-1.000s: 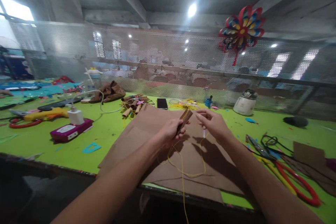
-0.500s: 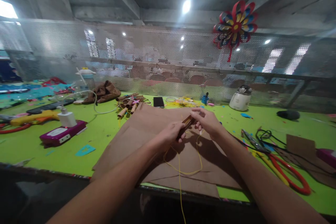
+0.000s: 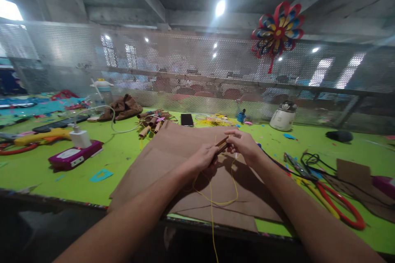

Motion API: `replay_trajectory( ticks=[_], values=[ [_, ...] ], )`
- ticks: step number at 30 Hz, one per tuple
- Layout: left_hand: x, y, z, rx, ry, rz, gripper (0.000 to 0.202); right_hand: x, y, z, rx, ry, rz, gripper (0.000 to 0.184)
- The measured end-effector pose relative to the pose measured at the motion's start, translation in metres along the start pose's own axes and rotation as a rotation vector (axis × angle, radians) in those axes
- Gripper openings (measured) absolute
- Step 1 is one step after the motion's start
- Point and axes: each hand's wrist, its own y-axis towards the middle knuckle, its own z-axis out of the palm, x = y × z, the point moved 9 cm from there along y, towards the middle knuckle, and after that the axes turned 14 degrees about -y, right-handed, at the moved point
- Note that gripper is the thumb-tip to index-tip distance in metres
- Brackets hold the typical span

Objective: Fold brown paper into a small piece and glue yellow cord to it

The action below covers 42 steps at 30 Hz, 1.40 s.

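Note:
A small brown tube (image 3: 222,144), like rolled paper or card, is held slantwise between my two hands. My left hand (image 3: 205,157) is closed around its lower end. At the upper end, the thumb and fingers of my right hand (image 3: 245,144) pinch it. A thin yellow string (image 3: 211,197) hangs below my hands in a loop, and one strand runs down past the table edge. Where the string meets the tube is hidden by my fingers. Beneath both hands lies a large sheet of brown paper (image 3: 145,164).
Similar brown tubes (image 3: 149,125) lie in a pile behind left, near a phone (image 3: 187,120) and tangled yellow string (image 3: 219,120). On the right are red-handled scissors (image 3: 345,209) and black cables. A purple power strip (image 3: 75,155) sits left, beside a yellow glue gun (image 3: 43,136).
The fingers of my right hand have shifted slightly and bent in closer around the tube's upper end. My left hand keeps its hold, and the view has shifted very slightly.

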Motion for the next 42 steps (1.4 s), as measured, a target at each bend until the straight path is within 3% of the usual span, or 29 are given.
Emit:
replay_trajectory(
  ticks=[7,12,15,21,30,34,36,39,42],
  values=[
    [0.003,-0.002,0.0,-0.013,-0.011,-0.053,0.033,-0.011,0.009,-0.013,0.038,0.083,0.03,0.016],
    [-0.002,-0.006,0.003,0.002,-0.141,-0.088,0.028,-0.006,0.005,0.0,0.374,0.13,-0.06,0.026],
    [0.0,-0.007,0.004,0.02,-0.25,-0.136,0.025,-0.002,-0.002,0.009,0.527,0.045,-0.16,0.021],
    [-0.002,-0.006,0.009,0.096,-0.42,-0.159,0.025,-0.009,0.006,0.011,0.459,-0.065,-0.233,0.029],
    [-0.004,-0.001,-0.008,-0.056,-0.483,-0.026,0.021,-0.016,0.015,0.017,0.303,-0.407,-0.308,0.033],
    [-0.001,0.002,-0.017,-0.138,-0.492,0.009,0.019,0.001,0.01,0.014,0.184,-0.501,-0.42,0.026],
    [0.0,0.002,-0.024,-0.205,-0.501,0.021,0.017,0.012,0.002,0.018,0.189,-0.511,-0.5,0.024],
    [0.002,0.002,-0.035,-0.315,-0.592,0.036,0.013,0.013,-0.008,0.031,0.262,-0.528,-0.484,0.028],
    [0.003,0.003,-0.038,-0.333,-0.732,0.024,0.012,0.011,-0.018,0.048,0.324,-0.544,-0.489,0.03]
  ],
)
